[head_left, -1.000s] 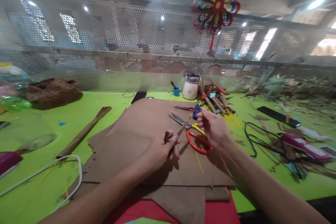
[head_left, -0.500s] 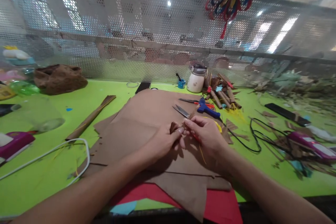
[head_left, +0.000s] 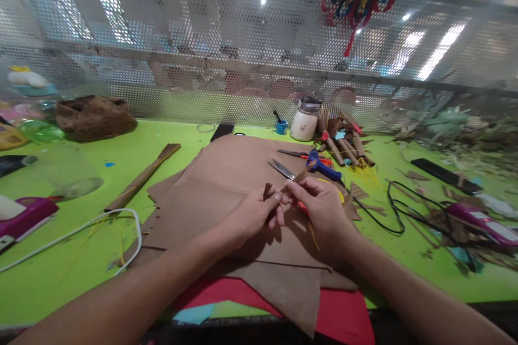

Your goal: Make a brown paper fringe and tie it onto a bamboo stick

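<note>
My left hand (head_left: pixel 261 209) is closed round a small folded brown paper piece (head_left: pixel 267 190), whose dark pleated end sticks up between thumb and finger. My right hand (head_left: pixel 319 202) pinches a thin brown paper strip (head_left: pixel 303 173) close to the left fingertips; whether the two pieces are joined is hidden. Scissors (head_left: pixel 282 168) lie just beyond the right hand, blades pointing away to the left, their handles partly covered by that hand. Beneath both hands spread large brown paper sheets (head_left: pixel 194 210). A yellow thread (head_left: pixel 313 234) hangs below the right hand.
A blue-handled tool (head_left: pixel 324 166) and a white jar (head_left: pixel 305 118) stand beyond the hands, beside rolled brown paper bundles (head_left: pixel 343 143). Black cable (head_left: pixel 399 221) loops at right near a purple device (head_left: pixel 483 223). At left lie a long paper roll (head_left: pixel 141 179) and white cable (head_left: pixel 135 221).
The view has shifted slightly. The brown strip at my right fingertips now leans farther out to the right; both hands stay close together with their hold kept.
</note>
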`<state>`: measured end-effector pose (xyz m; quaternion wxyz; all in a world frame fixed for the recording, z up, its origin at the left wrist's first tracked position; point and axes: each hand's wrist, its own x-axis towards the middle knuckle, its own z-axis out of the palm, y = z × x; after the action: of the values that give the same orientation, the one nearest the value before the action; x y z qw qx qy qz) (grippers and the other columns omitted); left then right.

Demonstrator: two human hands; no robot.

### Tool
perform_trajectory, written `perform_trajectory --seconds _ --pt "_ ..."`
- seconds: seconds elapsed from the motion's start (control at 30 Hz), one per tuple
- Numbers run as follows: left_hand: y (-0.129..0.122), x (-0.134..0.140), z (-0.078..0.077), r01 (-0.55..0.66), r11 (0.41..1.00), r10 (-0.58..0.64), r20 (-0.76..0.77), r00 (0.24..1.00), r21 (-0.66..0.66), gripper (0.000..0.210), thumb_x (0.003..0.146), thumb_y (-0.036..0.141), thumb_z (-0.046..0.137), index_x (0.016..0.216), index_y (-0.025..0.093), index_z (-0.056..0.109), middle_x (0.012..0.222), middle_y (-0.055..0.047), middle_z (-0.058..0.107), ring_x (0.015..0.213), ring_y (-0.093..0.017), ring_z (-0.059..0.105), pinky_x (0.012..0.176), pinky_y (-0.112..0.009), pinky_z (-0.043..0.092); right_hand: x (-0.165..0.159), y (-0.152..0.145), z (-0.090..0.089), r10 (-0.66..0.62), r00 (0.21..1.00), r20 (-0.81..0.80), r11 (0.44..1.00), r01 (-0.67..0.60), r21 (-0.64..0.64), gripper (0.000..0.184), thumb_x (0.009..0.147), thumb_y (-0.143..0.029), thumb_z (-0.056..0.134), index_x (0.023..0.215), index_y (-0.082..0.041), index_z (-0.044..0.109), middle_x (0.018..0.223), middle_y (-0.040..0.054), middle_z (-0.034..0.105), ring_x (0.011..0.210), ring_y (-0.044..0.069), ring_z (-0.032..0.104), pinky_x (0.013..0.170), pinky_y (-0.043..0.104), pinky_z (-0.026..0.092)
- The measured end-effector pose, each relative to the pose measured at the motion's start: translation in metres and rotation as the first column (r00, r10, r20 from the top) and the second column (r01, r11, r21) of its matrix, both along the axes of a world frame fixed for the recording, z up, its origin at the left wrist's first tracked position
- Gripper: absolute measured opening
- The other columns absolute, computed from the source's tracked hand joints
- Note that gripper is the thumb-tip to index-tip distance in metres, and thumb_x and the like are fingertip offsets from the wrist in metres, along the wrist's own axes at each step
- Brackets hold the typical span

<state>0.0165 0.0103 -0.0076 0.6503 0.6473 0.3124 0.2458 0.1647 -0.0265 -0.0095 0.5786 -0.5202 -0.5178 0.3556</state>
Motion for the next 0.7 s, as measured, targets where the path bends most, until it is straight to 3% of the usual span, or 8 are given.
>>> perform_trajectory --seconds 0.13,0.4,0.53,0.7 --pt "0.0 0.001 0.001 -0.025 1.0 0.025 0.012 1.0 0.014 0.029 0.088 0.038 0.041 0.073 0.015 0.052 0.05 0.003 0.05 0.041 -0.008 0.043 0.044 -0.02 0.033 -0.001 -0.001 -0.002 0.013 0.999 0.034 0.999 -0.014 0.03 0.028 0.081 -0.037 0.06 0.062 -0.017 0.062 0.062 0.0025 0.062 0.057 0.013 0.053 0.057 0.026 0.042" --pt "-0.005 0.003 0.005 -0.052 0.996 0.054 -0.021 0.998 0.066 0.03 0.088 0.035 0.038 0.065 0.018 0.046 0.047 0.005 0.043 0.04 -0.009 0.044 0.044 -0.022 0.036 0.0 -0.001 -0.005 0.001 0.985 0.175 0.996 -0.016 0.084 0.027 0.084 -0.035 0.056 0.064 -0.018 0.063 0.066 0.0036 0.063 0.064 0.016 0.056 0.064 0.027 0.043" --pt "-0.002 0.003 0.0 -0.057 0.978 0.081 -0.11 0.991 0.202 0.026 0.088 0.029 0.036 0.066 0.019 0.045 0.048 0.004 0.044 0.043 -0.01 0.044 0.047 -0.022 0.035 -0.003 -0.003 -0.002 -0.077 0.959 0.271 0.99 0.04 0.138 0.027 0.085 -0.032 0.055 0.064 -0.018 0.064 0.063 0.0027 0.063 0.06 0.015 0.056 0.059 0.026 0.042" --pt "0.002 0.002 -0.008 -0.121 0.885 0.212 -0.157 0.965 0.45 0.012 0.078 0.016 0.043 0.07 0.018 0.052 0.065 -0.002 0.056 0.059 -0.013 0.049 0.057 -0.025 0.036 -0.01 -0.012 0.003 -0.225 0.817 0.531 0.941 0.04 0.336 0.022 0.085 -0.022 0.054 0.064 -0.018 0.06 0.064 0.0029 0.061 0.061 0.014 0.055 0.059 0.026 0.041"
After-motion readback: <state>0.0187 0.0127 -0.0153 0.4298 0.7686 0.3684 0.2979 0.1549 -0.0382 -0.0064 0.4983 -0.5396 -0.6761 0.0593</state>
